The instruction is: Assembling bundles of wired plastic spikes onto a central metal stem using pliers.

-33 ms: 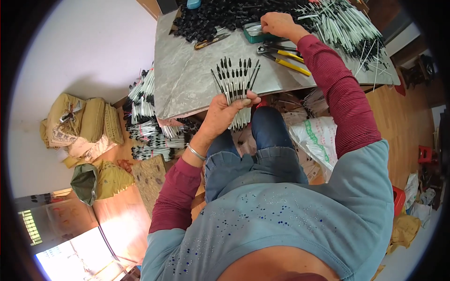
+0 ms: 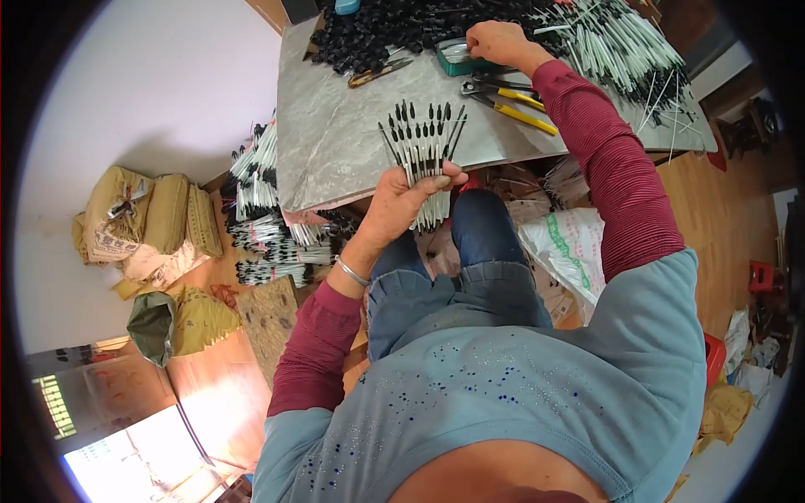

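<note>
Black-tipped white sticks point(image 2: 423, 155) fanned in left hand point(image 2: 402, 201), right hand point(image 2: 495, 42) at teal tin point(image 2: 457, 57).

This looks like a room of a home used as a small piecework workshop. The landmark is a low grey table point(image 2: 335, 142) standing on a wooden floor point(image 2: 210, 377) by a plain white wall point(image 2: 126, 84). On the table's far side lies a heap of small black caps point(image 2: 394, 29), and at its far right a spread of white sticks point(image 2: 620, 42); pliers with yellow handles point(image 2: 511, 105) lie near the middle. Left of the table, bundled sticks point(image 2: 260, 210) are piled on the floor, and further left stuffed sacks point(image 2: 151, 218) lean against the wall.
</note>
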Motion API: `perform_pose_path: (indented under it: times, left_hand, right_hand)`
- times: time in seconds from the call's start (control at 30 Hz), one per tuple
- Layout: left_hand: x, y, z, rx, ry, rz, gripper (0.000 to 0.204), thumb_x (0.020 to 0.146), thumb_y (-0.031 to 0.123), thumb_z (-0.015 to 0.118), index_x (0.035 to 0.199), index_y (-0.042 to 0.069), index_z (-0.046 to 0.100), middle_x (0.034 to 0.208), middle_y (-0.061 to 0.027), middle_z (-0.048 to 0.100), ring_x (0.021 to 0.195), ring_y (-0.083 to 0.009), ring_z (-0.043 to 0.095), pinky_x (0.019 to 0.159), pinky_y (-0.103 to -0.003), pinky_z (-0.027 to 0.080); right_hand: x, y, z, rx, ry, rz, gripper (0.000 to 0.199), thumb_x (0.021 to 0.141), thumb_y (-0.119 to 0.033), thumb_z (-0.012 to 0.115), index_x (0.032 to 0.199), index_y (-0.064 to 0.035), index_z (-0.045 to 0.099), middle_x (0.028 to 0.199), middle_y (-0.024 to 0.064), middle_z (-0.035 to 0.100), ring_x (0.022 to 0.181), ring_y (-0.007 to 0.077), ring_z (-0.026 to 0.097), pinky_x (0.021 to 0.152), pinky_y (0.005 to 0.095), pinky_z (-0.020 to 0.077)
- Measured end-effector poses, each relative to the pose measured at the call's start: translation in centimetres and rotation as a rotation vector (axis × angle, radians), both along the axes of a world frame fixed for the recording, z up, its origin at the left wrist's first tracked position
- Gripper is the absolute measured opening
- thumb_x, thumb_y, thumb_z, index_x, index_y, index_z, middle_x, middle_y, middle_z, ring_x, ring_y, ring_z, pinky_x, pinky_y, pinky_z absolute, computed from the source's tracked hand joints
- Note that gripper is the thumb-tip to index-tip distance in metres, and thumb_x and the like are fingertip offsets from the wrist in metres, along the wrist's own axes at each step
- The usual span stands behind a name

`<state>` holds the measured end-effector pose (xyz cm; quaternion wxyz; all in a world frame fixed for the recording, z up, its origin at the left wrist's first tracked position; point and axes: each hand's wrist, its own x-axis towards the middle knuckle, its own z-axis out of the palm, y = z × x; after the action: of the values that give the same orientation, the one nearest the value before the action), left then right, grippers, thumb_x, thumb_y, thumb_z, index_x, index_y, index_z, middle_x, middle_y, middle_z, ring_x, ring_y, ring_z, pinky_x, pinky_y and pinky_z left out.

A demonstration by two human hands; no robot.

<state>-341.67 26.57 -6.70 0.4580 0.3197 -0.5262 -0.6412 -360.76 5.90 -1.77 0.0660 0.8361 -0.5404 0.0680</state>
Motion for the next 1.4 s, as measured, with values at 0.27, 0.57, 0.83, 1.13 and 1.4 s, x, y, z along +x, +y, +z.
perform_pose_path:
  times: [0.27,0.57,0.83,1.13,1.4]
  left_hand:
    - [0.2,0.0,-0.2,-0.016,0.027,-0.012,0.019,0.082,0.009,0.05,0.099,0.0,0.055,0.091,-0.0115,0.061,0.087,-0.0164,0.057,0.079,-0.028,0.045]
    - [0.3,0.1,-0.6,0.023,0.047,-0.016,0.019,0.082,0.006,0.048,0.099,-0.001,0.055,0.092,-0.0104,0.06,0.09,-0.0163,0.056,0.079,-0.026,0.044]
    - [0.5,0.2,-0.8,0.036,0.045,-0.008,0.02,0.082,0.009,0.05,0.099,0.0,0.055,0.092,-0.0105,0.06,0.089,-0.016,0.057,0.078,-0.026,0.044]
    - [0.5,0.1,-0.7,0.058,0.031,-0.004,0.02,0.082,0.01,0.049,0.098,0.0,0.055,0.091,-0.0103,0.06,0.088,-0.0159,0.057,0.077,-0.026,0.044]
    - [0.5,0.2,-0.2,0.055,0.0,-0.003,0.019,0.083,0.008,0.049,0.098,-0.001,0.055,0.092,-0.0103,0.06,0.089,-0.0168,0.057,0.077,-0.027,0.045]
  right_hand:
    - [-1.1,-1.8,-2.5,-0.047,0.108,0.081,0.011,0.071,-0.017,0.051,0.079,-0.0122,0.057,0.076,0.0068,0.059,0.075,0.0266,0.057,0.06,0.0377,0.0441]
    - [-0.5,7.4,2.7,-0.229,-0.546,0.292,0.012,0.077,-0.015,0.051,0.082,-0.004,0.052,0.074,0.0061,0.055,0.068,0.0207,0.055,0.059,0.031,0.0422]
    - [0.7,15.6,1.9,-0.159,-0.748,0.517,0.008,0.075,-0.005,0.055,0.081,-0.0011,0.053,0.07,0.0068,0.052,0.061,0.0167,0.051,0.056,0.0255,0.0405]
    - [2.4,15.4,1.8,-0.07,-0.857,0.426,0.01,0.073,-0.012,0.057,0.076,-0.0033,0.053,0.071,0.0082,0.055,0.063,0.0234,0.054,0.054,0.0302,0.0418]
    - [2.6,14.7,1.5,-0.134,-0.83,0.459,0.012,0.072,-0.013,0.059,0.075,-0.0038,0.053,0.071,0.0077,0.055,0.061,0.0235,0.054,0.053,0.0307,0.0414]
